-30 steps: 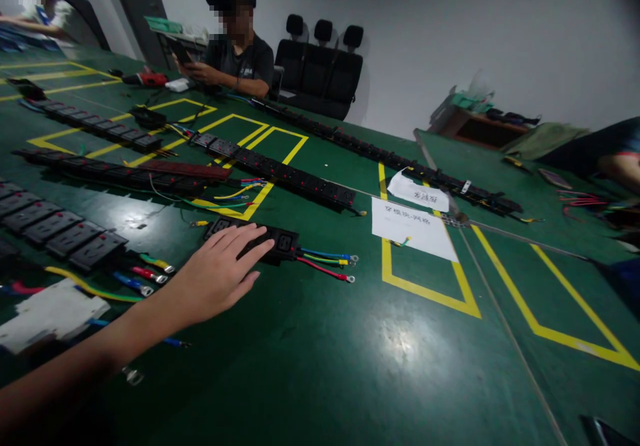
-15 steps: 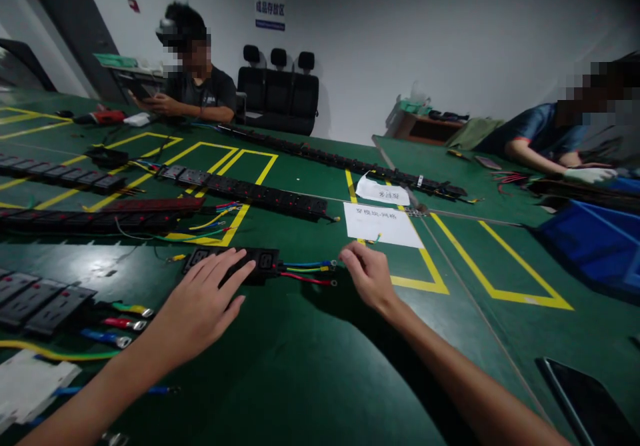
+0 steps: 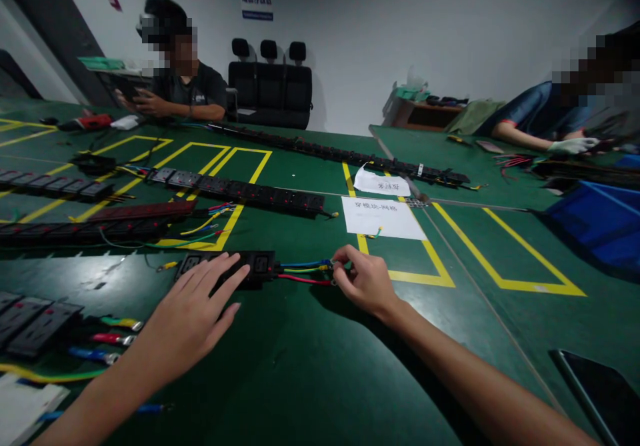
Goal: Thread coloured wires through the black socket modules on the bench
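Note:
A short black socket strip lies on the green table in front of me. My left hand rests flat across it, fingers stretched out, hiding its middle. From the strip's right end run blue, green-yellow and red wires tipped with ring terminals. My right hand is at the tips of these wires, thumb and forefinger closing on the blue and green-yellow ends; the fingers partly cover the terminals. Out of the strip's left side comes a short wire with a yellow-sleeved terminal.
Longer socket strips lie beyond and to the left. Paper sheets sit past my right hand. A phone is at lower right, a blue bin at far right. Two other people sit across the table.
My right hand has moved slightly left and down onto the wire ends, and its thumb and forefinger have closed there. My left hand stays on the socket strip. The view has shifted a little.

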A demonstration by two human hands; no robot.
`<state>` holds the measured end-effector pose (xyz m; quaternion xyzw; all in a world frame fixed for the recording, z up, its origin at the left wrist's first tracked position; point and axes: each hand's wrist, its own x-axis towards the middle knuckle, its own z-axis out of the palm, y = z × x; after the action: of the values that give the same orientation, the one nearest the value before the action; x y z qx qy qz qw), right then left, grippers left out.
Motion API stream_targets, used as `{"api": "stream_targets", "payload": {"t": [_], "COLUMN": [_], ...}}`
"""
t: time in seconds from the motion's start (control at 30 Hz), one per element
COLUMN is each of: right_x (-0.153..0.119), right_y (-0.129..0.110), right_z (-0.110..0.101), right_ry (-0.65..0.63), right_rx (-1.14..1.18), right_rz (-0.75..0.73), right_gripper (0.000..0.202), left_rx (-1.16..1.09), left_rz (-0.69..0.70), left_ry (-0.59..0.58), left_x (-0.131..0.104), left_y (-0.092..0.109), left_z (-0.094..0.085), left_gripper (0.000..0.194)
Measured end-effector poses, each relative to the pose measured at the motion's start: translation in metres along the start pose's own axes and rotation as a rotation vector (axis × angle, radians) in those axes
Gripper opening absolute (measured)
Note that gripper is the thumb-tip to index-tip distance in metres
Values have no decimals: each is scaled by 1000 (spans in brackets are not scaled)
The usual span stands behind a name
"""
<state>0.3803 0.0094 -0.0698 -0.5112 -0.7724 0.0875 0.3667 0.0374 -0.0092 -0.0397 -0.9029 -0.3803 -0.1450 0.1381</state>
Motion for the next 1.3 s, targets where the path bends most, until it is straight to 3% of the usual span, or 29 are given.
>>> {"api": "stream_targets", "payload": {"t": [0.17, 0.4, 0.67, 0.9, 1.03, 1.3], "right_x": [-2, 0, -1, 0, 0, 0], "right_y": [0, -2, 1, -4, -5, -7], "right_z": [-2, -4, 0, -4, -3, -6], "right_ry": [56, -13, -21, -106, -134, -95], "right_rx": [49, 57, -30, -78, -63, 5], "right_rz": [-33, -127, -83, -252, -345, -195], "right_gripper": [21, 39, 20, 37, 36, 24], "left_rx": [3, 20, 21, -12, -23, -29], "left_rz": [5, 18, 15, 7, 2, -4], "left_ry": [-8, -10, -3, -15, -10, -10], "left_x": [0, 0, 1, 1, 2, 2], "left_y": [-2, -3, -3, -3, -3, -2], "left_z": [1, 2, 2, 1, 1, 0], "left_gripper": [51, 52, 52, 51, 52, 51]}}
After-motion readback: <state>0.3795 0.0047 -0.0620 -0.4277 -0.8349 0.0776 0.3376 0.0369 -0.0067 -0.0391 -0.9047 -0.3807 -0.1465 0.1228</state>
